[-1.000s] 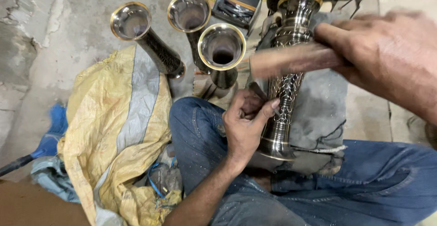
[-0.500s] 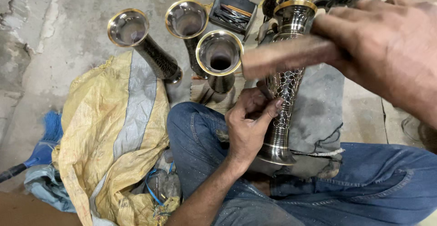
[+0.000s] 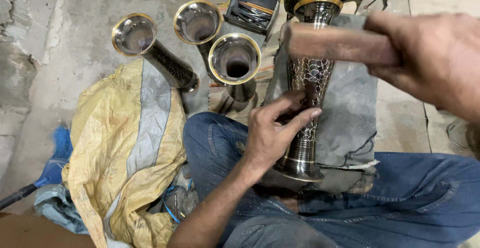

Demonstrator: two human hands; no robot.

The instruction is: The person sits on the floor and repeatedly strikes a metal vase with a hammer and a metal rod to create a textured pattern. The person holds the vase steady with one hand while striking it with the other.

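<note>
The left hand (image 3: 272,133) rests on the lap, fingers pinched together against the vase (image 3: 309,93), seemingly around a small tool I cannot make out. The vase lies across a grey pad (image 3: 350,113) on the knee, mouth toward twelve o'clock, apparently to steady it. At two o'clock the right hand (image 3: 435,63) wraps closed fingers round a wooden mallet (image 3: 335,43) above the vase. At eleven o'clock lie three more vases (image 3: 200,23); at eight o'clock, a yellow sack (image 3: 125,143).

Take the vase (image 3: 306,103) on your lap as landmark: three vases (image 3: 235,65) lie on the floor to its left, the sack (image 3: 125,143) farther left, the tray (image 3: 252,10) behind them.
</note>
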